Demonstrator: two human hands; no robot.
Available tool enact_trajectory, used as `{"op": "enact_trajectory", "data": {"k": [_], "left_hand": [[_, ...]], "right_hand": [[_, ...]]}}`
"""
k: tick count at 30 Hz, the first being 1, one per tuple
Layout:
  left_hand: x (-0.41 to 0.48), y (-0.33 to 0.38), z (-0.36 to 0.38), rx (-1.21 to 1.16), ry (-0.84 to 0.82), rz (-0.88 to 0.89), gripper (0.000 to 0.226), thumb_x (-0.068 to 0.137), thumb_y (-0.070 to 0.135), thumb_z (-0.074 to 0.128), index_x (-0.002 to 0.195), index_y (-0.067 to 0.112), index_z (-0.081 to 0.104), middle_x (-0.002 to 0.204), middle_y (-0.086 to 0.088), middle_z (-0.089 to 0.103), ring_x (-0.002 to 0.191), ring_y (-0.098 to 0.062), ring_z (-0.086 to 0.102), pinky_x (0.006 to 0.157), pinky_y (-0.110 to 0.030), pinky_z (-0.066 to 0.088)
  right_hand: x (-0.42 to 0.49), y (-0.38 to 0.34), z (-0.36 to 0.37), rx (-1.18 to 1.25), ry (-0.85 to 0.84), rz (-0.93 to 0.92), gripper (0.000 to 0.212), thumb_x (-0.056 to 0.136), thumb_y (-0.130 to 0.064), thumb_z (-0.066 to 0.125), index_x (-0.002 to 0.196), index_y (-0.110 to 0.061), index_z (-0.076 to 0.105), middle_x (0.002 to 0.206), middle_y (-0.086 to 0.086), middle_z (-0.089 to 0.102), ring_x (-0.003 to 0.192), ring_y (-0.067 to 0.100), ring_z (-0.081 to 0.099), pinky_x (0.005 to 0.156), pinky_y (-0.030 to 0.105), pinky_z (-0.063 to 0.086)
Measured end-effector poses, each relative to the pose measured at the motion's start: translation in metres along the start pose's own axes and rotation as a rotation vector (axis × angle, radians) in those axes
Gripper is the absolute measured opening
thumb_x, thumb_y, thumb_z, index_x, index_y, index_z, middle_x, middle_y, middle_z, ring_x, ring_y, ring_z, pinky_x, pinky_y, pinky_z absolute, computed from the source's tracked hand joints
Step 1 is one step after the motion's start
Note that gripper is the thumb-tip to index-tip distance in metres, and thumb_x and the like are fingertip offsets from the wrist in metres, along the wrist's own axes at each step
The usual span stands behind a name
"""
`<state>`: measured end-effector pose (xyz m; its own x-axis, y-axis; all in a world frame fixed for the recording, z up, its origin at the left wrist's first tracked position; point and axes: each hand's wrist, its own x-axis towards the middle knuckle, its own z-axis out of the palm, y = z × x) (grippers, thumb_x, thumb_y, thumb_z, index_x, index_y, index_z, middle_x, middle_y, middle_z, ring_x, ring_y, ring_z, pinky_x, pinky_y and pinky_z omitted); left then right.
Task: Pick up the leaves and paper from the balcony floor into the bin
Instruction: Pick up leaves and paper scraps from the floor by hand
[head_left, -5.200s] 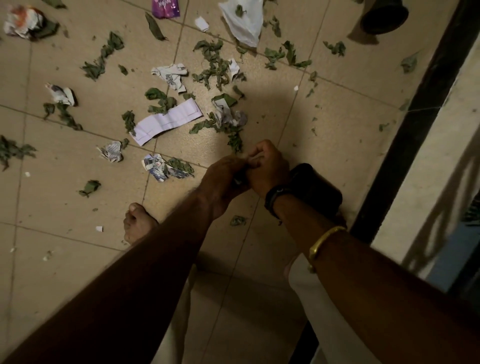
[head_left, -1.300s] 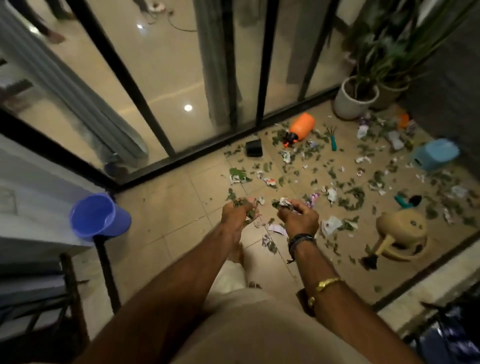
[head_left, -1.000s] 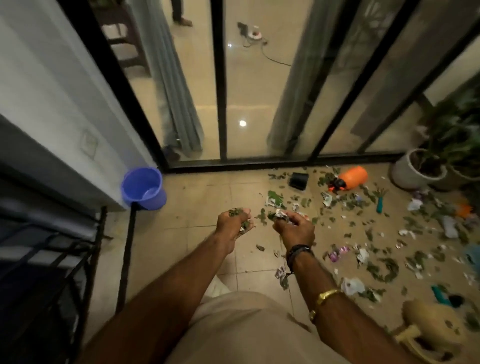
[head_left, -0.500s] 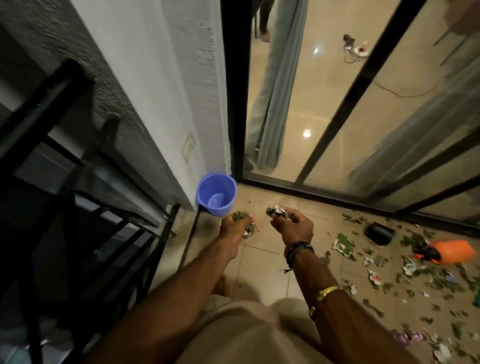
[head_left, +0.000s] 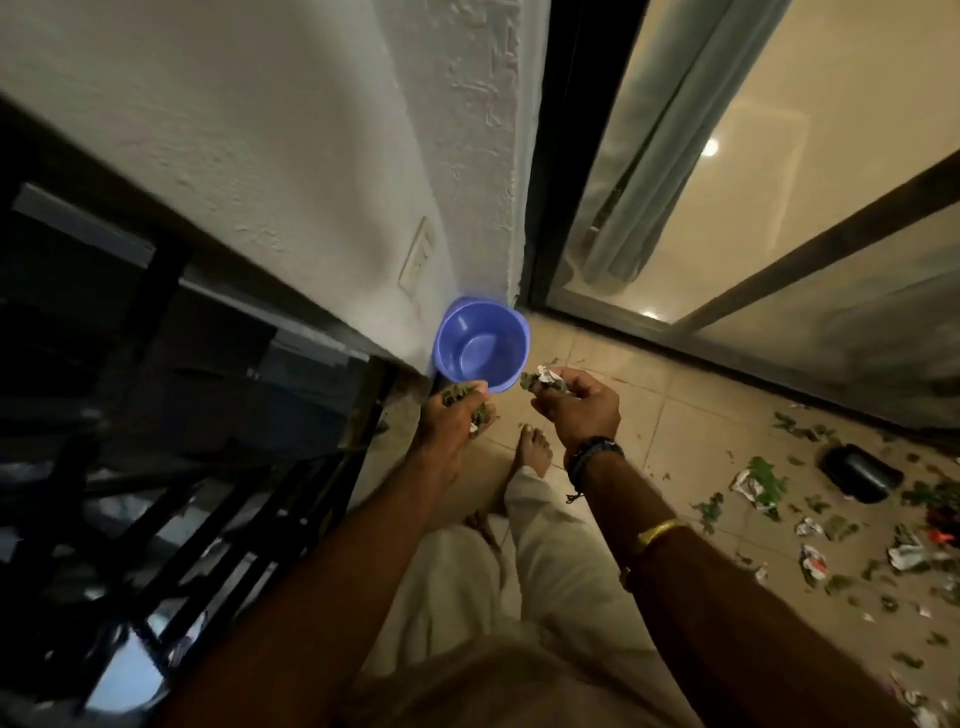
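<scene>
I stand over the blue bin (head_left: 480, 345) in the corner, my left hand (head_left: 451, 418) clutching leaves (head_left: 457, 392) and my right hand (head_left: 576, 402) gripping leaves and crumpled paper (head_left: 543, 378), both just short of its rim. Next, I judge, both fists must reach over the opening and let go; much litter (head_left: 810, 530) remains on the floor.

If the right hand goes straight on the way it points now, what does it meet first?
Probably the blue bin: the right hand, gripping leaves and paper, points at its near rim, with nothing between. Depth is unclear, so it may pass above the opening.
</scene>
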<state>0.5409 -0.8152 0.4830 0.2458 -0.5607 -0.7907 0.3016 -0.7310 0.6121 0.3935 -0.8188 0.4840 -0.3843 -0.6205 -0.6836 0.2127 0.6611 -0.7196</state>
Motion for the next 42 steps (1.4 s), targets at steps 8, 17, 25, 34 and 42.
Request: {"op": "enact_trajectory", "data": {"k": [8, 17, 25, 34, 42], "left_hand": [[0.14, -0.001, 0.031, 0.065, 0.118, -0.051, 0.009, 0.088, 0.003, 0.072, 0.081, 0.009, 0.069, 0.069, -0.009, 0.065, 0.055, -0.015, 0.061, 0.055, -0.027, 0.053], [0.298, -0.036, 0.033, 0.316, 0.027, -0.044, 0.053, 0.08, 0.021, 0.08, 0.128, 0.012, 0.06, 0.126, -0.013, 0.063, 0.106, -0.029, 0.064, 0.091, -0.042, 0.053], [0.257, -0.012, 0.025, 0.267, 0.099, -0.038, 0.046, 0.09, 0.019, 0.071, 0.134, 0.013, 0.059, 0.129, -0.009, 0.063, 0.105, -0.024, 0.062, 0.09, -0.043, 0.056], [0.073, 0.082, 0.037, 0.107, 0.088, 0.08, 0.015, 0.088, 0.003, 0.067, 0.078, 0.014, 0.069, 0.071, -0.011, 0.067, 0.065, -0.025, 0.065, 0.074, -0.038, 0.061], [-0.021, 0.104, 0.036, 0.157, -0.193, 0.03, 0.017, 0.099, 0.003, 0.049, 0.103, 0.003, 0.065, 0.076, -0.014, 0.058, 0.068, -0.023, 0.059, 0.062, -0.031, 0.059]], "right_hand": [[0.124, 0.04, 0.065, -0.185, -0.03, 0.097, 0.021, 0.071, -0.008, 0.087, 0.081, -0.024, 0.077, 0.082, 0.003, 0.076, 0.074, 0.022, 0.069, 0.07, 0.035, 0.063], [0.261, 0.106, 0.134, -0.463, -0.258, 0.164, 0.078, 0.057, -0.023, 0.07, 0.133, -0.026, 0.057, 0.123, 0.011, 0.067, 0.109, 0.028, 0.068, 0.091, 0.042, 0.058], [0.204, 0.08, 0.108, -0.191, -0.11, 0.191, 0.035, 0.076, 0.003, 0.07, 0.105, -0.017, 0.066, 0.108, 0.02, 0.07, 0.089, 0.038, 0.071, 0.079, 0.053, 0.06], [0.043, -0.043, 0.033, 0.141, 0.035, 0.064, 0.022, 0.089, 0.01, 0.058, 0.102, -0.005, 0.066, 0.087, 0.013, 0.067, 0.069, 0.018, 0.066, 0.059, 0.029, 0.057], [-0.059, -0.058, -0.01, 0.31, 0.187, -0.063, 0.016, 0.092, 0.001, 0.062, 0.102, -0.009, 0.069, 0.089, 0.01, 0.069, 0.083, 0.022, 0.068, 0.076, 0.039, 0.062]]}}
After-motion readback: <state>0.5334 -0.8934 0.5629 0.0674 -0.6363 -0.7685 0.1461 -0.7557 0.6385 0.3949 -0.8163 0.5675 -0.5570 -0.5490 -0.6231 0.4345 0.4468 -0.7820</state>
